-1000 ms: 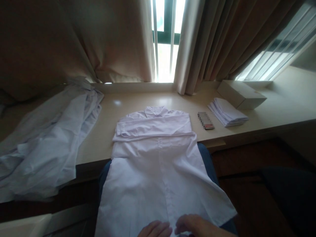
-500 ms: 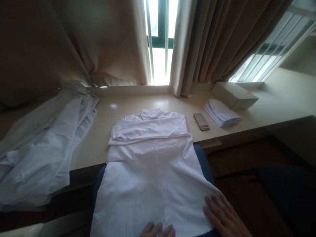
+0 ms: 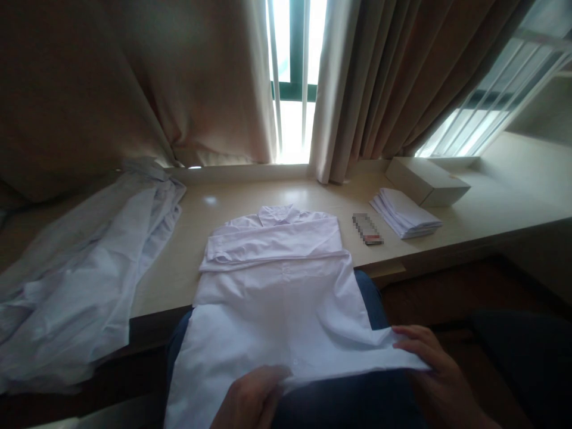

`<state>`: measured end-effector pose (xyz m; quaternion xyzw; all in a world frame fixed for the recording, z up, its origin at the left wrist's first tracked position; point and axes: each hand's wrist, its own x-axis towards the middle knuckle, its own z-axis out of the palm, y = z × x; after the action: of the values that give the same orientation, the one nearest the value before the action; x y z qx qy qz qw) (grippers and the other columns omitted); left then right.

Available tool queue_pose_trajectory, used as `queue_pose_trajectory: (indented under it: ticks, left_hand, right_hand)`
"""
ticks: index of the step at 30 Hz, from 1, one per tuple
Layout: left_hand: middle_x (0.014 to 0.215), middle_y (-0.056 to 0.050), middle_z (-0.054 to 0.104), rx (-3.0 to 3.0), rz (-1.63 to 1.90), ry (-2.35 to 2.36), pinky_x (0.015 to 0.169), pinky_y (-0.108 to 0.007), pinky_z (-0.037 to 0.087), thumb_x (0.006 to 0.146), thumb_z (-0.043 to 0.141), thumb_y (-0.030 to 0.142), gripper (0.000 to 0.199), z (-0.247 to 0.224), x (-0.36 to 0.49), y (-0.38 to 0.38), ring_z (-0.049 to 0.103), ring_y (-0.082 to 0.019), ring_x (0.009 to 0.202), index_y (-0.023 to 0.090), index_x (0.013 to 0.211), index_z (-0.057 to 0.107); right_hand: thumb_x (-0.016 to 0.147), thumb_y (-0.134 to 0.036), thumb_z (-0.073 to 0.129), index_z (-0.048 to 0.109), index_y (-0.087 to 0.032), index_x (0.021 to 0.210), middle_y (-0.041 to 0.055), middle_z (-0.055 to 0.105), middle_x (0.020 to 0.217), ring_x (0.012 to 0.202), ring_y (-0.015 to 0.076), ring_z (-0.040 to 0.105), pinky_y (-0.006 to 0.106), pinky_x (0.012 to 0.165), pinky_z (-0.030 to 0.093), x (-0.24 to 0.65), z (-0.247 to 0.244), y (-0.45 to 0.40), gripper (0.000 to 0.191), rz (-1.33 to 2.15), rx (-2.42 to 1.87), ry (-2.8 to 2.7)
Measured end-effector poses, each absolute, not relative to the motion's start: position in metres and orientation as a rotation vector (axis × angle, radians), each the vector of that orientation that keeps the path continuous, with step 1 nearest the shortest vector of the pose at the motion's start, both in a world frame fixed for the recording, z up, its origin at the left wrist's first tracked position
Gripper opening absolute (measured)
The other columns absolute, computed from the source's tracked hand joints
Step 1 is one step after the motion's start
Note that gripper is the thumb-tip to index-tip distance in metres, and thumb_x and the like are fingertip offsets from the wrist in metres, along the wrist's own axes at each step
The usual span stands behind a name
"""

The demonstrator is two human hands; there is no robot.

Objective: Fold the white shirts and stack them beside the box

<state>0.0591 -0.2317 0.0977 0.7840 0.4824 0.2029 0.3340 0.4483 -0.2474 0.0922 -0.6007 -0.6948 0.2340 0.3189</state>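
Note:
A white long-sleeved shirt (image 3: 268, 298) lies front up, its collar on the desk and its lower part over my lap. The sleeves are laid across the chest. My left hand (image 3: 252, 393) pinches the hem near the button line. At the hem's right corner, my right hand (image 3: 424, 351) has the cloth between thumb and fingers. Between my two hands the hem is raised and stretched, with my dark blue trousers showing beneath. The left part of the hem hangs lower over my leg.
Loose white shirts (image 3: 98, 262) drape over the left of the desk (image 3: 232, 190). On the right are a stack of folded white cloth (image 3: 404, 214), a pale box (image 3: 426, 182) and a small blurred-out flat item (image 3: 367, 229). Curtains (image 3: 214, 83) hang behind.
Both hands lay flat on the shirt's lower part before. Now they grip the hem, and its right half has come up off my lap. The view has tilted slightly.

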Motion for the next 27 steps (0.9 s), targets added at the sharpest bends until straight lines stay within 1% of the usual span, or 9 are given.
queue_pose_trajectory:
  ticks: [2,4,7,9,12,16,22,25,27]
  left_hand:
    - [0.091,0.001,0.070,1.905,0.521,1.325,0.079,-0.019,0.047,0.092,0.043,0.032,0.026,0.125,0.054,-0.205,0.063,-0.013,0.083,0.025,0.099,0.067]
    - [0.077,0.001,0.066,1.799,0.482,1.304,0.066,-0.019,0.045,0.092,0.042,0.039,0.032,0.149,0.052,-0.176,0.058,-0.012,0.071,0.020,0.089,0.068]
    - [0.069,0.001,0.062,1.658,0.514,1.177,0.057,-0.019,0.041,0.087,0.048,0.045,0.036,0.181,0.047,-0.129,0.054,-0.012,0.064,0.016,0.082,0.068]
    - [0.070,0.001,0.063,1.544,0.512,1.093,0.055,-0.020,0.041,0.081,0.056,0.047,0.035,0.198,0.042,-0.095,0.055,-0.012,0.062,0.015,0.084,0.068]
    - [0.074,-0.003,0.066,1.444,0.476,1.073,0.061,-0.024,0.044,0.074,0.063,0.047,0.039,0.221,0.031,-0.036,0.059,-0.015,0.066,0.010,0.087,0.069]
    - [0.079,-0.003,0.066,1.511,0.432,1.141,0.070,-0.027,0.044,0.072,0.065,0.043,0.046,0.240,0.020,0.050,0.060,-0.014,0.071,0.005,0.097,0.067]
    - [0.083,-0.005,0.064,1.578,0.437,1.296,0.081,-0.033,0.040,0.073,0.065,0.040,0.052,0.234,0.019,0.164,0.059,-0.014,0.081,-0.001,0.105,0.064]
    - [0.082,-0.006,0.065,1.566,0.503,1.343,0.081,-0.033,0.041,0.072,0.066,0.041,0.055,0.207,0.025,0.206,0.059,-0.013,0.078,-0.002,0.106,0.064]
    - [0.077,-0.006,0.065,1.532,0.547,1.431,0.074,-0.030,0.043,0.069,0.068,0.039,0.051,0.179,0.032,0.230,0.058,-0.011,0.069,0.000,0.102,0.065]
  right_hand:
    - [0.082,-0.037,0.066,0.073,-0.028,0.093,0.0070,0.059,0.127,0.121,0.0288,0.050,0.045,0.101,0.043,0.441,0.118,-0.219,0.016,0.638,-1.519,-1.765]
    - [0.081,-0.039,0.066,0.072,-0.026,0.093,0.0072,0.063,0.121,0.119,0.0284,0.052,0.044,0.100,0.044,0.434,0.141,-0.189,0.018,0.761,-1.452,-1.695]
    - [0.082,-0.043,0.066,0.071,-0.022,0.095,0.0068,0.070,0.099,0.091,0.0238,0.064,0.035,0.079,0.054,0.424,0.169,-0.143,0.025,0.927,-1.459,-1.560]
    - [0.081,-0.046,0.066,0.070,-0.019,0.091,0.0051,0.070,0.084,0.074,0.0195,0.064,0.029,0.065,0.053,0.418,0.179,-0.111,0.029,0.937,-1.481,-1.479]
    - [0.077,-0.050,0.068,0.068,-0.016,0.082,0.0029,0.067,0.070,0.059,0.0148,0.059,0.024,0.052,0.047,0.409,0.187,-0.056,0.035,0.929,-1.445,-1.395]
    - [0.073,-0.053,0.070,0.068,-0.012,0.085,0.0036,0.067,0.073,0.056,0.0124,0.057,0.023,0.051,0.047,0.395,0.195,0.027,0.043,0.970,-1.321,-1.364]
    - [0.071,-0.054,0.070,0.066,-0.006,0.090,0.0051,0.066,0.076,0.058,0.0095,0.055,0.021,0.053,0.044,0.385,0.184,0.155,0.052,1.001,-1.183,-1.433]
    - [0.068,-0.052,0.072,0.065,-0.005,0.089,0.0056,0.066,0.077,0.059,0.0091,0.055,0.021,0.055,0.044,0.379,0.156,0.207,0.052,1.080,-1.216,-1.386]
    - [0.066,-0.051,0.073,0.065,-0.006,0.088,0.0052,0.066,0.076,0.060,0.0094,0.055,0.021,0.056,0.045,0.374,0.131,0.232,0.051,1.121,-1.276,-1.342]
